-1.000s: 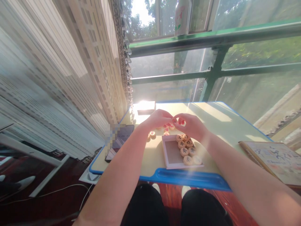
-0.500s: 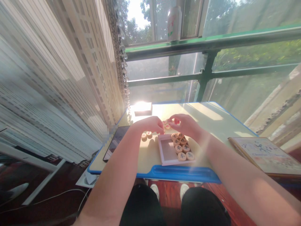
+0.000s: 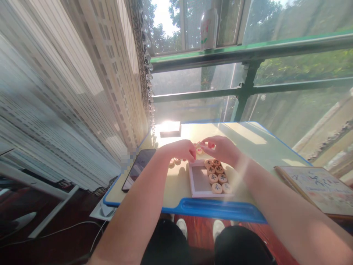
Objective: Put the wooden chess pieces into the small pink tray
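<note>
A shallow pale box [image 3: 199, 181] lies on a small table [image 3: 248, 141] and holds several round wooden chess discs [image 3: 216, 174] along its right side. More loose discs [image 3: 199, 149] lie just beyond the box, and two sit left of it [image 3: 174, 161]. My left hand [image 3: 180, 149] rests curled over the loose discs at the box's far left corner. My right hand [image 3: 223, 149] is curled beside it, fingertips pinched on a red-marked disc [image 3: 211, 145].
A dark phone [image 3: 138, 168] lies at the table's left edge. A small flat box [image 3: 170, 129] sits at the far edge in sun glare. A folded game board [image 3: 317, 187] lies to the right. A can [image 3: 208, 24] stands on the window ledge. Curtains hang left.
Both hands stayed over the loose discs behind the box, with small finger movements. The camera view shifted slightly; the discs in the box look unchanged.
</note>
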